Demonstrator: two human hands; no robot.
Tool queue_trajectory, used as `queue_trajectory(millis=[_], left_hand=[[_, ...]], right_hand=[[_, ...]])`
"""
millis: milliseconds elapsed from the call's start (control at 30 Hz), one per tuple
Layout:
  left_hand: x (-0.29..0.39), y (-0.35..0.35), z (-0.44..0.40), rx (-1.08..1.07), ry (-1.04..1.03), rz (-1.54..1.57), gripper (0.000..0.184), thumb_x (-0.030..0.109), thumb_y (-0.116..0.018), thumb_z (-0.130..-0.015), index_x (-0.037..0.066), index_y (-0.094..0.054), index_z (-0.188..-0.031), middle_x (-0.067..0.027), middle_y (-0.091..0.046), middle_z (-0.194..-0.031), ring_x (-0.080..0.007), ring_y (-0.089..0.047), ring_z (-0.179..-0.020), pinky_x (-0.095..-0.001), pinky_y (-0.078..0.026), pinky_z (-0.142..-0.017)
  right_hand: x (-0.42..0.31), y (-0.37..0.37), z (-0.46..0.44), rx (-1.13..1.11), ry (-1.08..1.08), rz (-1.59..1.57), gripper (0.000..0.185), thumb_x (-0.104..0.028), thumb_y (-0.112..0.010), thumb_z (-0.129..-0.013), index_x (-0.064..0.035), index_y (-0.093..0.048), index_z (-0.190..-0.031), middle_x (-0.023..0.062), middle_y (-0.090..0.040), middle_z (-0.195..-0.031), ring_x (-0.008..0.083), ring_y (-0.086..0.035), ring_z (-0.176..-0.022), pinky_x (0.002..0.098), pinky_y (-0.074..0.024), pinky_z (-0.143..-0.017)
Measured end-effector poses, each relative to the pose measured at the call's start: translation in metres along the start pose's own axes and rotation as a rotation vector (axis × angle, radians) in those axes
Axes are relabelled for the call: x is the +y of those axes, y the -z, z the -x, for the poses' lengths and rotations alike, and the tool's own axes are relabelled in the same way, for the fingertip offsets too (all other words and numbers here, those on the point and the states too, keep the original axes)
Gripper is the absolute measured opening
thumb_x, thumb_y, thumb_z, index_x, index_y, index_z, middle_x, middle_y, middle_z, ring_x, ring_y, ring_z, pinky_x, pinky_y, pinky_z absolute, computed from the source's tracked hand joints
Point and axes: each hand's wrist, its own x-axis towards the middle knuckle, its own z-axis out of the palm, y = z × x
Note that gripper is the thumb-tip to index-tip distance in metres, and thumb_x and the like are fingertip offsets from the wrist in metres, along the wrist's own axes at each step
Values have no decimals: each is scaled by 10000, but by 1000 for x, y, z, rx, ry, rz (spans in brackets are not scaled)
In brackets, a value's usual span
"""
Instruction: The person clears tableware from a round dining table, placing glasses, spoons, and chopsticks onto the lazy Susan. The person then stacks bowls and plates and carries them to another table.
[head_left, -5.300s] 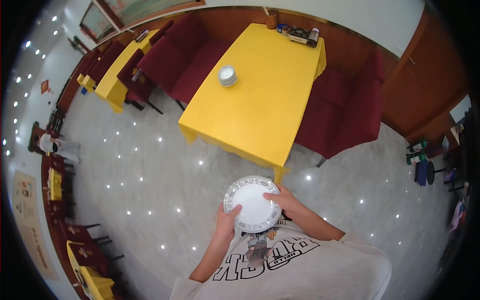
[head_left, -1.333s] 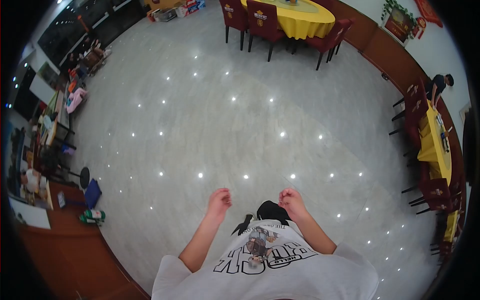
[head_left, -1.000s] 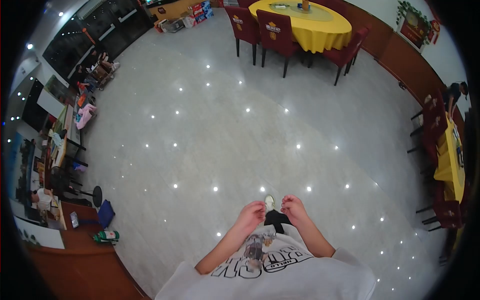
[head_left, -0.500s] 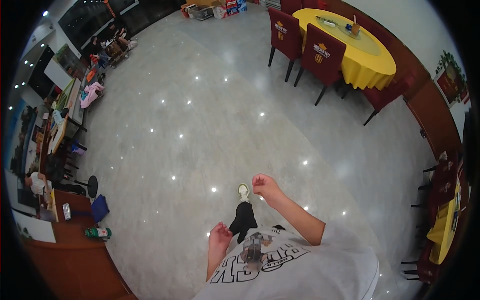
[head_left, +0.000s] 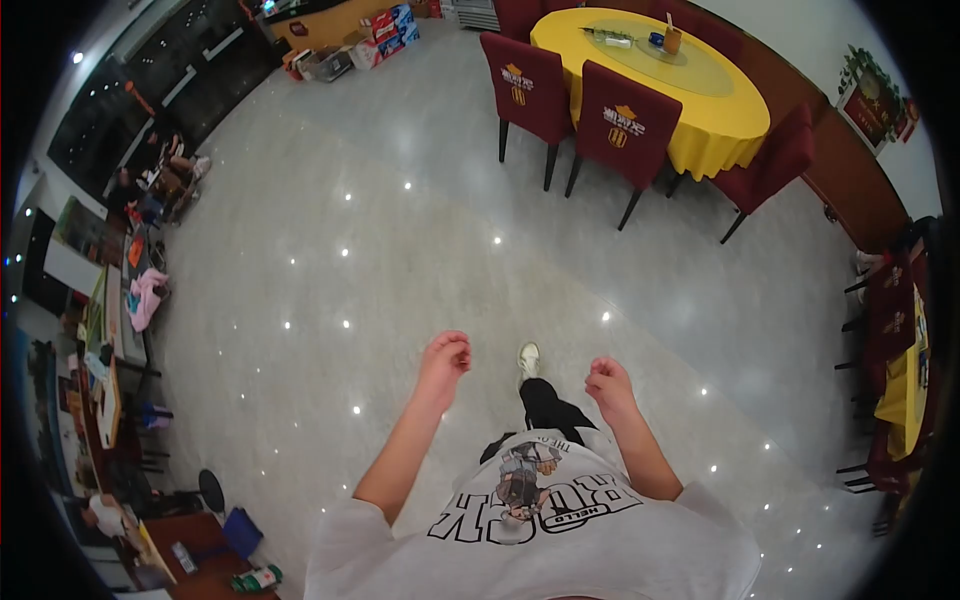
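My left hand point(head_left: 446, 358) is held out in front of my body over the grey floor, its fingers curled in and nothing seen in them. To the right, my right hand point(head_left: 609, 385) is also loosely closed, with no object visible in it. Neither hand touches anything. Between them one light-coloured shoe point(head_left: 529, 362) and a black trouser leg point(head_left: 550, 408) show below my white printed T-shirt point(head_left: 590, 530).
A round table with a yellow cloth point(head_left: 720, 130) and dark red chairs point(head_left: 625, 120) stands ahead right. Boxes point(head_left: 385, 40) lie at the back. Cluttered tables point(head_left: 110, 390) and seated people point(head_left: 170, 165) line the left. A brown counter point(head_left: 190, 535) holds a green bottle point(head_left: 258, 578).
My left hand has swung up and forward; my right hand has drawn back and to the right. The yellow table appears nearer and further left, and the left-hand counter has shifted lower.
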Motion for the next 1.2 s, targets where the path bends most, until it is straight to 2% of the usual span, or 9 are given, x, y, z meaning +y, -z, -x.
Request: queue_trajectory(millis=[167, 233, 433, 500, 667, 733, 933, 1033, 1200], left_hand=[[-1, -28, -101, -91, 98, 188, 82, 58, -531, -862, 76, -568, -933, -25, -576, -789, -127, -551, -693, -271, -462, -634], [11, -29, -126, 58, 247, 373, 109, 45, -538, -840, 69, -578, -938, -16, -568, -744, -126, -538, -652, -263, -450, -609], [110, 34, -194, 307, 10, -70, 122, 42, -541, -820, 79, -581, -930, -14, -563, -729, -127, -530, -637, -265, -442, -589], [138, 50, -214, 388, -29, 58, 130, 46, -543, -816, 85, -579, -935, -12, -558, -726, -126, -526, -632, -263, -438, -587], [143, 100, -300, 581, -98, 489, 137, 64, -557, -804, 101, -563, -935, 1, -542, -720, -125, -513, -622, -272, -428, -587], [147, 122, -346, 605, 80, 695, 121, 74, -553, -804, 109, -548, -920, 8, -536, -721, -131, -509, -629, -289, -428, -594], [268, 137, -504, 430, 103, 529, 109, 65, -526, -809, 107, -542, -908, 2, -542, -731, -136, -511, -646, -292, -421, -592], [346, 119, -591, 264, 41, 290, 100, 66, -524, -820, 93, -540, -915, -11, -532, -745, -133, -511, -665, -283, -421, -594], [446, 53, -712, 95, 67, 117, 99, 53, -523, -831, 77, -546, -924, -13, -535, -766, -128, -516, -680, -286, -434, -600]], right_hand=[[0, -37, -120, 3, -160, -175, 239, 110, -585, -726, -86, -552, -859, -1, -518, -746, 137, -546, -620, 273, -480, -566], [-13, -74, -183, -49, -160, -196, 243, 108, -586, -723, -68, -559, -887, 20, -527, -798, 136, -542, -667, 251, -459, -564], [-87, -265, -331, -448, -211, 87, 262, 69, -630, -704, -30, -584, -942, 14, -532, -809, 127, -549, -731, 277, -482, -639], [-129, -337, -346, -592, -48, 155, 223, 92, -624, -685, -67, -549, -822, -26, -481, -736, 88, -508, -685, 262, -447, -616], [-148, -448, -412, -810, 78, 181, 231, 109, -625, -695, -59, -555, -837, -34, -490, -730, 81, -509, -687, 245, -440, -611], [-130, -464, -450, -794, 53, 176, 232, 112, -622, -697, -59, -556, -838, -32, -492, -731, 79, -509, -689, 240, -438, -616], [-139, -459, -536, -565, -371, 172, 220, 81, -636, -709, -62, -563, -859, -24, -496, -743, 78, -504, -714, 235, -424, -640], [-175, -452, -595, -578, -151, 389, 235, 70, -644, -710, -68, -570, -885, -20, -504, -769, 83, -506, -708, 229, -429, -629], [-237, -457, -678, -206, 73, -27, 268, 113, -612, -713, -68, -564, -904, -23, -483, -761, 98, -510, -692, 238, -440, -620]])
